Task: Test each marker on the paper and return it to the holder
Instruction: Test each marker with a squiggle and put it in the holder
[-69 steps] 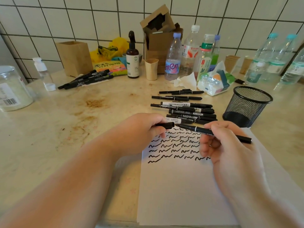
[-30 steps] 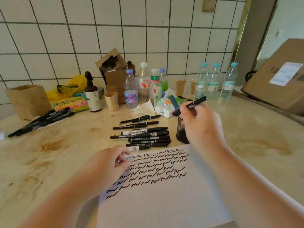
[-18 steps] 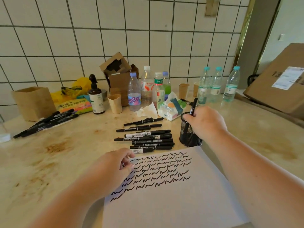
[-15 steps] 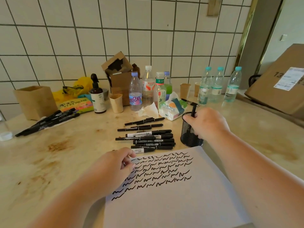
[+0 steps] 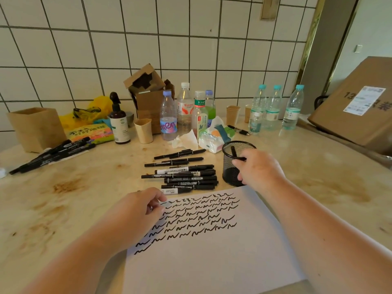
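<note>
Marker (image 5: 233, 151) sits inside the black wire-mesh holder (image 5: 230, 166), right of frame centre; only its dark capped top shows above the round rim, leaning slightly. Right hand (image 5: 257, 169) rests against the holder's right side, fingers loosely apart, nothing clearly pinched; it seems to have let the marker go, though contact with the rim is hard to judge. Left hand (image 5: 144, 206) lies curled on the upper left corner of the paper (image 5: 212, 262), fingers together, pinning the sheet; whether it grips anything cannot be told.

Step in hand: return to the holder, looks just finished for this marker. Next move likely calls for the right hand to reach left to the row of markers (image 5: 186, 177) lying flat just above the paper, pick one, uncap, scribble.

Paper is white, matte, smooth, top half covered in rows of black squiggles (image 5: 197, 217). Markers are slim black plastic cylinders with white labels, prone to roll. Counter (image 5: 63, 198) is glossy beige stone with brown stains. A second pile of markers (image 5: 53, 153) lies at the left. Clear plastic bottles (image 5: 184, 111) and paper cups stand at the back against white tile.
</note>
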